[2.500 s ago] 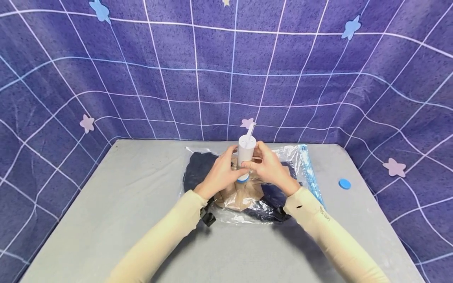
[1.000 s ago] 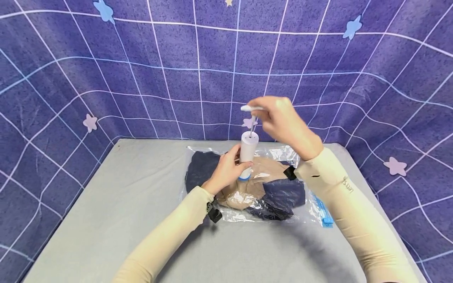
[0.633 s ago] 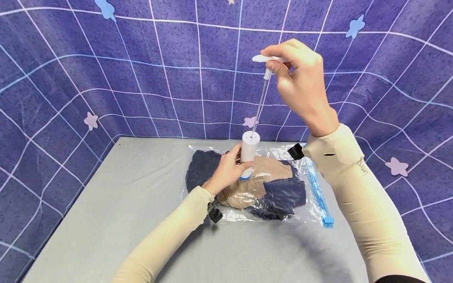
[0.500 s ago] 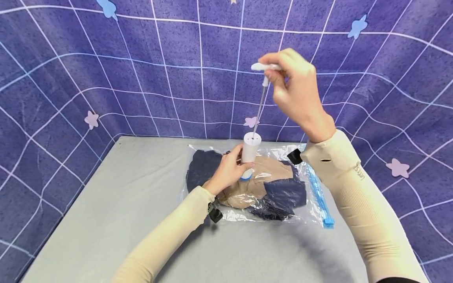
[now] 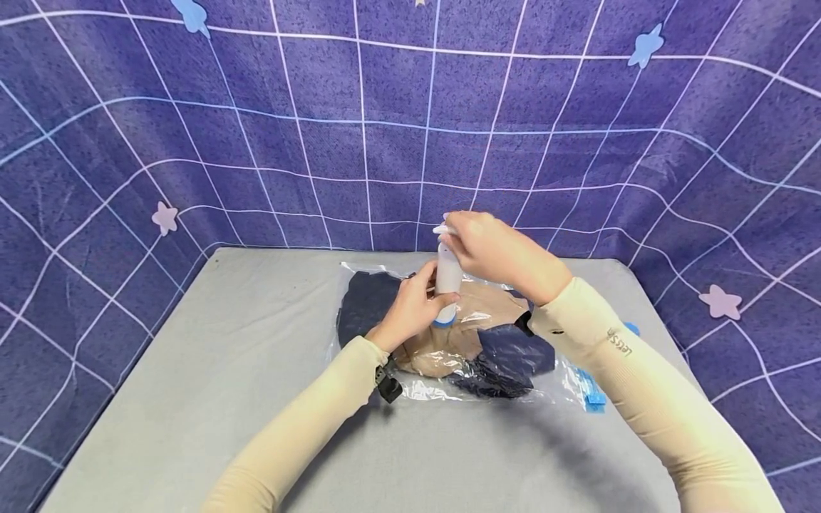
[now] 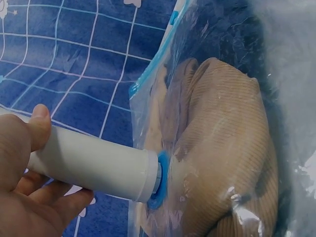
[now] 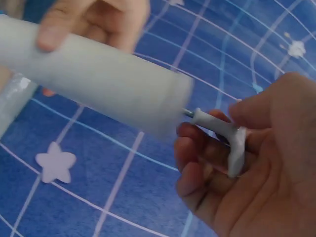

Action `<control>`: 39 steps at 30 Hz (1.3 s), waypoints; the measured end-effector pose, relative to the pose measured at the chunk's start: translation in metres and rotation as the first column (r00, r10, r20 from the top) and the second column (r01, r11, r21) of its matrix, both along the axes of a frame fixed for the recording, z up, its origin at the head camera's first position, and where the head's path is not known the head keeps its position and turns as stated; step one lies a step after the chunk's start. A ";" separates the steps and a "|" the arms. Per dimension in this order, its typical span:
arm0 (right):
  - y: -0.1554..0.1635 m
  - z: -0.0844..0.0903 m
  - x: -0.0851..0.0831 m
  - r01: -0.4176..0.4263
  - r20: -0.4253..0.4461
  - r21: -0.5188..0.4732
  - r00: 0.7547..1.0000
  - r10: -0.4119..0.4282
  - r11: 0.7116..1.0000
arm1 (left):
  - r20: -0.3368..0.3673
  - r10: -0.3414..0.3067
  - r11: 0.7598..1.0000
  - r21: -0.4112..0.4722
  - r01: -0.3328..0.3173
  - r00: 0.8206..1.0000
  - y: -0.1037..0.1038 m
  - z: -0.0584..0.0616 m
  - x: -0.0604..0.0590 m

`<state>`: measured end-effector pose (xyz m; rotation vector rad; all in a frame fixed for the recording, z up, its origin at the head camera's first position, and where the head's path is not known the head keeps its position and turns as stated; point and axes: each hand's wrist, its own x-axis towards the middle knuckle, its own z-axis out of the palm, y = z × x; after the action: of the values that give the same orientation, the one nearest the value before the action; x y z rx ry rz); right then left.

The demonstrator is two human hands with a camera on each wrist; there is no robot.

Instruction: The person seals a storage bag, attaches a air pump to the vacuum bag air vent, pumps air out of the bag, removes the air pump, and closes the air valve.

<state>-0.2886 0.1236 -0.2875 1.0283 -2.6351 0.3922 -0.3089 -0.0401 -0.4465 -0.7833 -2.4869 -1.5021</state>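
Note:
A white hand pump (image 5: 448,278) stands nearly upright on the blue valve (image 6: 162,180) of a clear vacuum storage bag (image 5: 423,390). My left hand (image 5: 410,308) grips the pump's barrel, thumb in front and fingers behind. My right hand (image 5: 490,246) holds the white T-shaped handle (image 7: 232,136) close above the barrel's top. Only a short piece of metal rod (image 7: 188,113) shows between handle and barrel. Inside the bag lie a tan ribbed garment (image 6: 222,133) and dark navy clothing (image 5: 516,349).
The bag lies on a grey-covered table (image 5: 256,320). Its blue zip slider (image 5: 595,400) is at the right end. A blue cap (image 5: 631,328) shows partly behind the right sleeve. A purple grid-patterned cloth (image 5: 308,142) surrounds the back and sides.
My right hand left the barrel, drew the handle up high with a long rod showing, then brought it back down near the barrel. My left hand stays round the barrel.

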 end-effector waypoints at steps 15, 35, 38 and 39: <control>0.008 0.064 -0.002 0.027 -0.408 -0.214 0.906 -0.114 0.977 | 0.010 0.015 1.000 -0.013 -0.015 1.000 0.001 -0.002 0.003; 0.003 -0.002 -0.004 0.003 -0.097 -0.048 0.995 -0.008 0.999 | -0.013 0.008 1.000 -0.012 -0.009 1.000 -0.001 -0.001 0.004; 0.002 -0.009 -0.004 0.003 -0.041 -0.018 0.999 -0.004 1.000 | -0.017 0.009 1.000 -0.007 -0.010 1.000 0.000 -0.001 0.003; 0.002 -0.011 -0.004 0.001 -0.034 -0.015 0.999 -0.001 1.000 | -0.018 0.010 1.000 -0.009 -0.010 1.000 0.000 -0.001 0.003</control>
<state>-0.2928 0.1255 -0.2984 1.0199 -2.5991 0.3903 -0.3060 -0.0404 -0.4474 -0.7808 -2.4827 -1.4754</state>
